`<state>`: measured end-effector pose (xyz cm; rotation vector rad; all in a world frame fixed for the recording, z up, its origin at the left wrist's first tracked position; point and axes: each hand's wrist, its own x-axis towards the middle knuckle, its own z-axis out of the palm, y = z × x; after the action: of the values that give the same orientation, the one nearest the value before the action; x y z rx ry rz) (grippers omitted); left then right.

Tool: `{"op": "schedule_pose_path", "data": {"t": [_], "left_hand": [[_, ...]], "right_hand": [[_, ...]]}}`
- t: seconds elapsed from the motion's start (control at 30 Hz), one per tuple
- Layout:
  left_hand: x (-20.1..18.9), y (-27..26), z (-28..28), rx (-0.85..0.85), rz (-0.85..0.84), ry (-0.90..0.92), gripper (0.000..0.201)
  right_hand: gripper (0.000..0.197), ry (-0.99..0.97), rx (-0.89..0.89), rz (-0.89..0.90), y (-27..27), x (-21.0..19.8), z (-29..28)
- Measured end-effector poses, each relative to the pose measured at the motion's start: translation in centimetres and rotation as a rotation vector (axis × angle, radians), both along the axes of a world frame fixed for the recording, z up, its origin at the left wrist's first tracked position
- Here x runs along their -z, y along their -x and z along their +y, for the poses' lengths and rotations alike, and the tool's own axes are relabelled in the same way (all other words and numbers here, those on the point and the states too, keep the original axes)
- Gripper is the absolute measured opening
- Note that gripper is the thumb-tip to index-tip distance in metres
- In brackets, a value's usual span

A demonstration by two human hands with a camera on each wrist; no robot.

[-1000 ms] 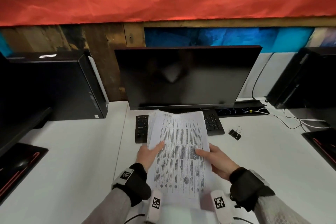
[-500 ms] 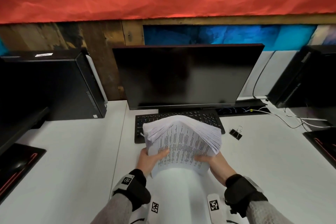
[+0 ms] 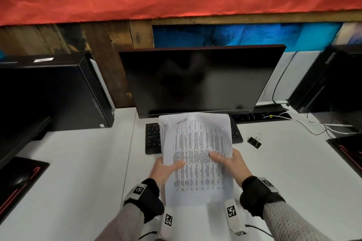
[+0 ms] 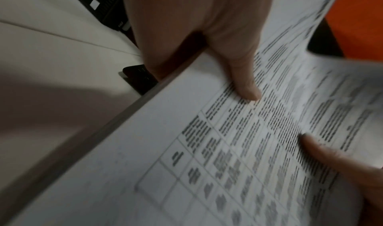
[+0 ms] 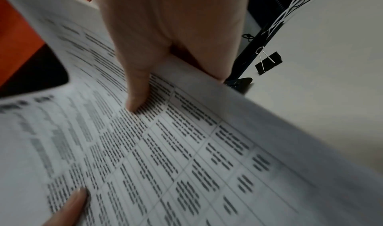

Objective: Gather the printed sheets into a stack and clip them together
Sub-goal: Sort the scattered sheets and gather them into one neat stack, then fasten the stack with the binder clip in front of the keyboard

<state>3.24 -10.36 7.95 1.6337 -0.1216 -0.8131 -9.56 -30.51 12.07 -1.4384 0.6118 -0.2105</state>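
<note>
A thick stack of printed sheets (image 3: 197, 154) stands tilted over the desk in front of the monitor, its far end over the keyboard. My left hand (image 3: 166, 168) grips its left edge, thumb on the top page (image 4: 244, 85) and fingers underneath. My right hand (image 3: 229, 162) grips the right edge the same way, thumb on the print (image 5: 136, 95). The stack's far edges are slightly fanned at the upper left. A black binder clip (image 3: 254, 141) lies on the desk to the right of the keyboard, also seen in the right wrist view as the clip (image 5: 268, 62).
A black monitor (image 3: 199, 80) stands behind the stack, with a black keyboard (image 3: 152, 139) partly under the paper. Computer towers stand at left (image 3: 58, 92) and right (image 3: 329, 78). Cables (image 3: 313, 125) trail at right. Dark mouse pads lie at both desk edges.
The stack, half a second ago bent over with its far end curled toward me, now stands straightened out and taller. Both hands have kept their grip on its side edges.
</note>
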Motion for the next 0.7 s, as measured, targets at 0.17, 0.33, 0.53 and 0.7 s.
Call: {"op": "schedule_pose_path", "data": {"t": [0.17,0.33,0.53,0.7], "left_hand": [[2.3,1.2,-0.4,0.142,0.15,-0.098,0.09],[8.1,2.2,-1.8,0.156,0.315,-0.176,0.113],[5.5,2.3,-5.5,-0.141,0.232,-0.028,0.067],[7.0,2.1,-8.0,-0.305,0.051,-0.143,0.078]], "right_hand": [[0.026,-0.084,-0.07,0.163,1.3,1.1,-1.5],[0.03,-0.223,-0.076,0.312,3.5,3.9,-3.6],[0.078,-0.226,-0.219,0.49,4.7,8.9,-6.8],[0.09,-0.219,-0.269,0.507,4.1,10.8,-7.9]]}}
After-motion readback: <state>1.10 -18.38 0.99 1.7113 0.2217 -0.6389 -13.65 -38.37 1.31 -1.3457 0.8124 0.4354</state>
